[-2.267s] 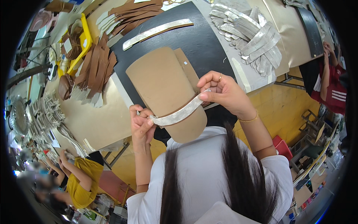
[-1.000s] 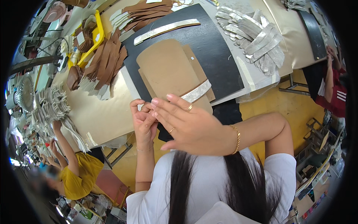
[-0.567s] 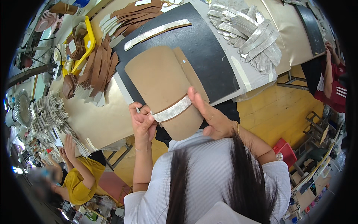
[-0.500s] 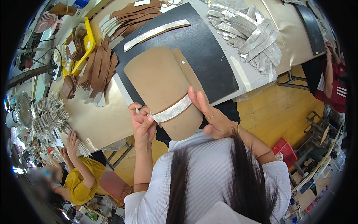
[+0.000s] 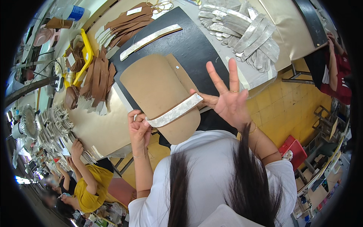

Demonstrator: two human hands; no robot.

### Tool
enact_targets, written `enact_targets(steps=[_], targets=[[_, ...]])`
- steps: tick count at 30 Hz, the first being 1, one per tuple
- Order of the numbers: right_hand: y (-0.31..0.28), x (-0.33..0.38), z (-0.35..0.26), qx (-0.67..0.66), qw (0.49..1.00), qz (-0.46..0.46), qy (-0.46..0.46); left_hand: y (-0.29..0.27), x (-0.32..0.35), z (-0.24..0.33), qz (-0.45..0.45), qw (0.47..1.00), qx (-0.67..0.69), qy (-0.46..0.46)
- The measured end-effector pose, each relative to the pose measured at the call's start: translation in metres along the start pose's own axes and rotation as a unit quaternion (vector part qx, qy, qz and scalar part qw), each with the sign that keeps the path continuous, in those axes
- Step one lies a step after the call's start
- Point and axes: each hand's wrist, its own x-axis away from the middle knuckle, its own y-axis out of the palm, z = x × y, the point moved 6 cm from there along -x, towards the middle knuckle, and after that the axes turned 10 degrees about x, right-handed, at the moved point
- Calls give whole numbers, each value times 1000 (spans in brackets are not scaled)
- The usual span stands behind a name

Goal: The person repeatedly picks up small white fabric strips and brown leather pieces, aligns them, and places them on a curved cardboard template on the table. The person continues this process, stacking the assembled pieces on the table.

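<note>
Tan board (image 5: 159,90), a large rounded piece of stiff card, lies between the two hands and reaches away from them over a black mat (image 5: 196,49) on the worktable (image 5: 98,128); its near rounded end hangs over the table edge toward the person's chest. A second, narrower tan piece (image 5: 183,73) shows from under its right side. Across the board's near end runs a silver strap (image 5: 174,111), slanting up from the left hand to the right.

The left hand (image 5: 139,128) pinches the strap's lower end between thumb and fingertips, closed tight on it. The right hand (image 5: 228,100) is spread wide, fingers fanned upward, with the thumb side at the strap's upper end; whether it actually presses the strap there seems likely but is hard to tell from this angle. A ring sits on one finger and a thin bracelet on that wrist.

Beyond the right hand lies a heap of silver straps (image 5: 245,32). Beyond both hands, on the far part of the mat, rests one long silver strip (image 5: 149,38). Up and left of the left hand are brown leather pieces (image 5: 96,81) beside a yellow tray (image 5: 85,56). Below and left of the left hand, a co-worker in a yellow shirt (image 5: 89,185) reaches toward stacked pale pieces (image 5: 56,126).
</note>
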Motion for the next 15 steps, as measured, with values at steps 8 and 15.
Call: enact_targets(steps=[8, 15], targets=[[14, -7, -27, -6, 1000, -12, -28, -9, -9, 16, -3, 1000, -21, 22], [-12, -51, -45, -132, 991, 27, -1, 31, -53, 71, -51, 991, -104, 59]])
